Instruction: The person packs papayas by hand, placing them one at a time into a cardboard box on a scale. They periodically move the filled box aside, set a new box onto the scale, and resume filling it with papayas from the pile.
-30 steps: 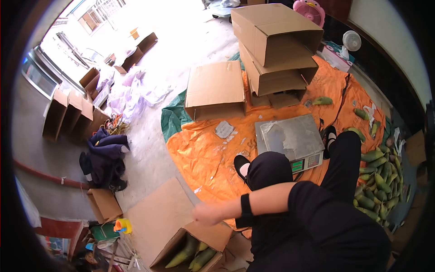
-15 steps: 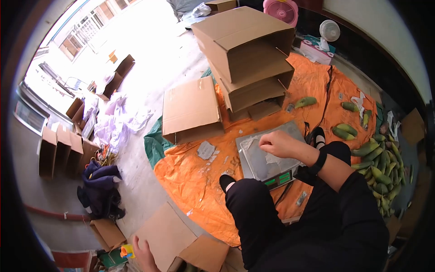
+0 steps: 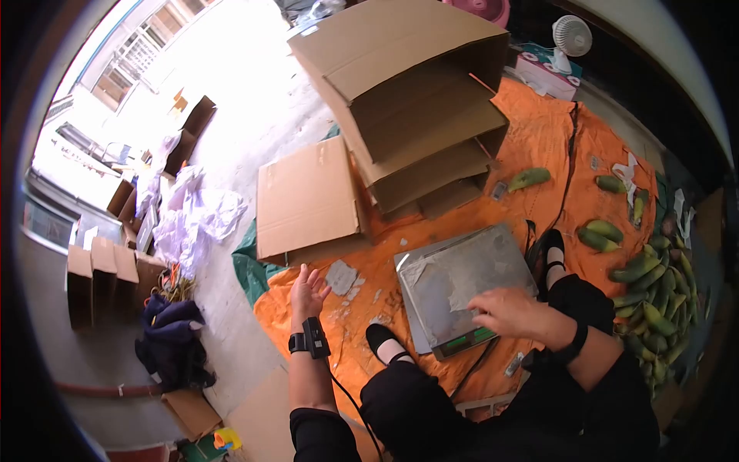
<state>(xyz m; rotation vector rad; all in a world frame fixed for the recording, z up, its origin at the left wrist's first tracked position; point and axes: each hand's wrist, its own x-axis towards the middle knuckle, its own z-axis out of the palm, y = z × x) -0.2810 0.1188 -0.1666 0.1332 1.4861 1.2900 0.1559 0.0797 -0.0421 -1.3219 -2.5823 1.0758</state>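
My left hand is raised over the orange tarp, palm up with its fingers apart and nothing in it. Just ahead of it lies a cardboard box with its open end facing me. My right hand hovers at the near right part of a metal-topped scale. Its fingers are curled; whether they hold anything is hidden. The scale's green display shows at its near edge, and a torn pale patch marks its plate.
Stacked open cardboard boxes stand beyond the scale. A heap of green vegetables lies at the right, with a few loose ones on the tarp. A white fan stands at the back right. Purple plastic and a dark garment lie left.
My left hand has come up from the lower left to the tarp beside the box. My right hand has moved nearer my body over the scale. The view has shifted.
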